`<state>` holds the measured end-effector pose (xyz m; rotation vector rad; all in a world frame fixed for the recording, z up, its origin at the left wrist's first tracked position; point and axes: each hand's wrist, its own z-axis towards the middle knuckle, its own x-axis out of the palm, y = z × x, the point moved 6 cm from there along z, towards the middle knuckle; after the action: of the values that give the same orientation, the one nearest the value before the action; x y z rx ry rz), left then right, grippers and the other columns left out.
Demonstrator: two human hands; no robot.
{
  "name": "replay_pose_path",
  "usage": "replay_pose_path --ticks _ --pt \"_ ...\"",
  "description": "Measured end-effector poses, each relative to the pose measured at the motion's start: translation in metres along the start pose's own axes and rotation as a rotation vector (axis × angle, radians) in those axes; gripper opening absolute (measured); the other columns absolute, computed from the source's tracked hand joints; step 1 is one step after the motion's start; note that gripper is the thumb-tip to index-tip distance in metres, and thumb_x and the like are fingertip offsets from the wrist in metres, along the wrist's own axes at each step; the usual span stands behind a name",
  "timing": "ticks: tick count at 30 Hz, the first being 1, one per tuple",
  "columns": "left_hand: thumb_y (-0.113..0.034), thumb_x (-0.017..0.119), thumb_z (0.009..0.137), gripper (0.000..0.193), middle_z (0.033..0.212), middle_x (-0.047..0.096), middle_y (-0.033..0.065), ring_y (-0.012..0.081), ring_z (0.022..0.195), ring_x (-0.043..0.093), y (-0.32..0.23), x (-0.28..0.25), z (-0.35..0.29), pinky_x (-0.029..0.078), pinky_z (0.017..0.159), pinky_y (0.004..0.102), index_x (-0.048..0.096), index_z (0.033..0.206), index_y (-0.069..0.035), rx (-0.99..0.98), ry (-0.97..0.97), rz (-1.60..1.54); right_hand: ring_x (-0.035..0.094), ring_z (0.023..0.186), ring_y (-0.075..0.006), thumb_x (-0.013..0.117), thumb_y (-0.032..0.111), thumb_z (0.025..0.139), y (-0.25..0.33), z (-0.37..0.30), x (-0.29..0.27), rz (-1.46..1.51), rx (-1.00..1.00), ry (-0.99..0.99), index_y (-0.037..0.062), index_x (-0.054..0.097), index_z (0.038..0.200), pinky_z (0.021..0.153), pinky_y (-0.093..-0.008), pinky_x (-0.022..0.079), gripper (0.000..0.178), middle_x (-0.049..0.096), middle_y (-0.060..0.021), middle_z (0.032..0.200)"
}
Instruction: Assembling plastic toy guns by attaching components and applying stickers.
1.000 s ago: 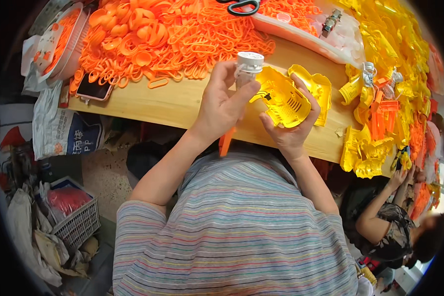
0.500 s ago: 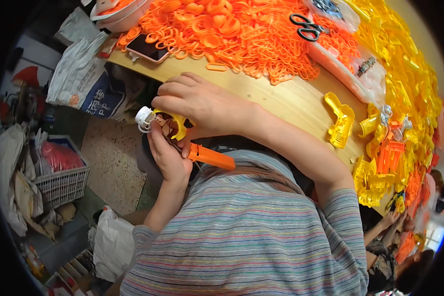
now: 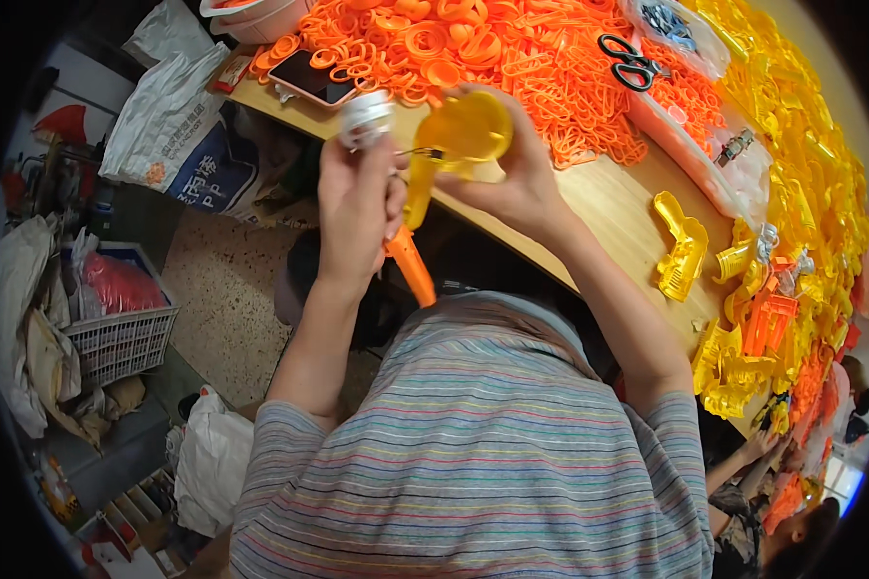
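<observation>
I see the yellow shell [image 3: 473, 125] in the air over the near edge of the surface [image 3: 603, 217], toward its left corner, its rounded end upper and its narrow handle part slanting down toward the body. On my side of the link, the right hand [image 3: 521, 188] reads as clamped on it, fingers curled over the rounded end and thumb beneath. The left hand [image 3: 357, 198] is closed on a white-capped part [image 3: 367, 121], blurred to me, just beside the shell. A small dark piece on wires [image 3: 432, 152] sits between the two. Under the left hand an orange bar [image 3: 412, 268] slants down past the near edge; I cannot tell what it is fixed to.

Beyond the hands I have a heap of orange pieces [image 3: 550, 96] on the surface and a phone [image 3: 314, 77] near the left corner. Black-handled scissors [image 3: 632, 66] lie at a tray [image 3: 681, 174]. Another yellow shell half [image 3: 684, 253] rests near the near edge, toward the right end, where a yellow heap [image 3: 811, 193] spreads. Down on the floor side, left, stands a crate [image 3: 126, 343] with a red bag [image 3: 121, 285].
</observation>
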<state>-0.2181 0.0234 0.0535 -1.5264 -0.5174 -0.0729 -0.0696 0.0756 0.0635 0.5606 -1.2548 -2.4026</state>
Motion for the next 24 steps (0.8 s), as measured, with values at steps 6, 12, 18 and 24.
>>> replay_pose_path --ticks 6,12,18,24 --pt "-0.024 0.069 0.089 0.042 0.098 0.061 0.0094 0.013 0.085 0.06 0.013 0.087 0.033 0.05 0.071 0.0299 0.047 0.114 0.001 -0.042 0.436 0.369 0.052 0.12 -0.02 0.072 -0.003 0.078 -0.024 -0.07 -0.053 0.515 0.35 -0.486 0.0053 0.037 0.133 0.103 -0.0375 0.042 0.065 0.051 -0.0097 0.13" --pt "-0.032 0.07 0.086 0.042 0.09 0.06 0.0068 0.0104 0.082 0.057 0.048 0.175 0.053 0.046 0.068 0.0261 0.053 0.108 0.0 -0.012 0.902 0.958 0.055 0.117 -0.0225 0.056 0.021 0.093 -0.035 -0.124 -0.087 0.644 0.498 -0.681 0.0064 0.037 0.136 0.099 -0.038 0.045 0.05 0.054 -0.0093 0.127" --pt "-0.035 0.07 0.079 0.052 0.098 0.064 0.0239 0.0327 0.091 0.064 0.099 0.224 0.048 0.05 0.078 0.0385 0.052 0.107 0.005 0.101 1.018 0.938 0.055 0.115 -0.0207 0.051 0.028 0.095 -0.027 -0.153 -0.104 1.049 0.587 -0.797 0.0067 0.039 0.134 0.101 -0.0391 0.043 0.046 0.053 -0.009 0.128" --pt "-0.027 0.071 0.079 0.044 0.089 0.065 0.0169 0.0201 0.081 0.064 0.11 0.241 0.028 0.051 0.071 0.0336 0.053 0.106 0.002 0.171 1.0 0.985 0.056 0.114 -0.0203 0.072 0.004 0.079 -0.027 -0.173 -0.122 0.637 0.648 -0.817 0.0053 0.029 0.137 0.095 -0.0343 0.048 0.072 0.052 -0.0105 0.123"
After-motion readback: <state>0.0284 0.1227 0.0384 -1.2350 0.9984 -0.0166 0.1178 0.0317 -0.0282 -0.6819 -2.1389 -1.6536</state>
